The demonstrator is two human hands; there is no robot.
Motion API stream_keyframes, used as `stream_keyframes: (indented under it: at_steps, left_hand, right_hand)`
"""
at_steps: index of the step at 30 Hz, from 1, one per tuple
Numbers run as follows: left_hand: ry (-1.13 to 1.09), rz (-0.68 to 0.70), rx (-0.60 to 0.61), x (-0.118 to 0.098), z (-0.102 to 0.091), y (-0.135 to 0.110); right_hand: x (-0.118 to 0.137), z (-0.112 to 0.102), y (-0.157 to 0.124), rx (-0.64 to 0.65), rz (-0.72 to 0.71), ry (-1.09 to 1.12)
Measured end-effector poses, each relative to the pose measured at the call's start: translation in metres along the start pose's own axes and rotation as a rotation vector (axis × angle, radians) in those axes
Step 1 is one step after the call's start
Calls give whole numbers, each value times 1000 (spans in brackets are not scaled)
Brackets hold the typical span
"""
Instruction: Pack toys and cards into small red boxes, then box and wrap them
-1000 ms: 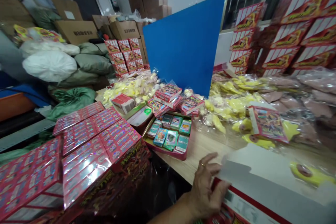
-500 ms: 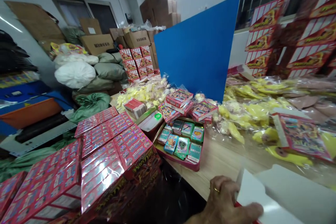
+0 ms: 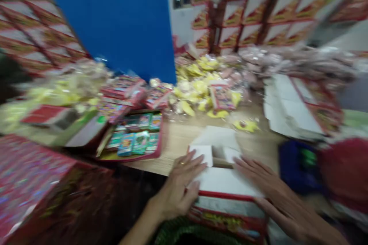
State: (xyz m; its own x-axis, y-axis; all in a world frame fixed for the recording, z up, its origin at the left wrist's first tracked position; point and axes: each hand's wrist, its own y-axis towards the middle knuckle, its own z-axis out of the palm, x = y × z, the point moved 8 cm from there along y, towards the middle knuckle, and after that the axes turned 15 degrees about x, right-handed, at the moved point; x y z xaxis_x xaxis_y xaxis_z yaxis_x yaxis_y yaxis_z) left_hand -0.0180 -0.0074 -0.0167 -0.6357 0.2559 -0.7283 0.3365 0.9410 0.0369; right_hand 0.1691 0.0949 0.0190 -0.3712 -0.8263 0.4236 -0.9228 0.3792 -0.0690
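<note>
A red printed cardboard box (image 3: 227, 182) with white inner flaps stands in front of me, its top partly open and a dark gap showing between the flaps. My left hand (image 3: 184, 183), a ring on one finger, lies with stretched fingers along the left flap and edge of the box. On the opposite side my right hand (image 3: 266, 187) rests flat, fingers extended over the right flap and edge. The far flap sticks up and away from me. What the box contains is hidden, and the view is blurred.
Left of the box is a tin (image 3: 156, 152) of small card packs. Shrink-wrapped red boxes (image 3: 25, 180) sit at far left. Bagged yellow plush items (image 3: 198, 84) lie behind, below a blue panel (image 3: 115, 19). Flattened cartons (image 3: 296, 107) and a dark blue container (image 3: 296, 168) are at right.
The view has swung right and down. The white-flapped box now sits centred in front of me, and my right hand has come into view on its right side.
</note>
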Motion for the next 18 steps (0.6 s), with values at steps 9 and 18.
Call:
stream_keyframes:
  at_steps: [9,18]
  left_hand:
    - [-443,-272,48,39,-21,24]
    - [-839,-325,186,88,2,80]
  right_hand:
    - [-47,28,-13,0,121,524]
    - [-100,67,7,-90,419,661]
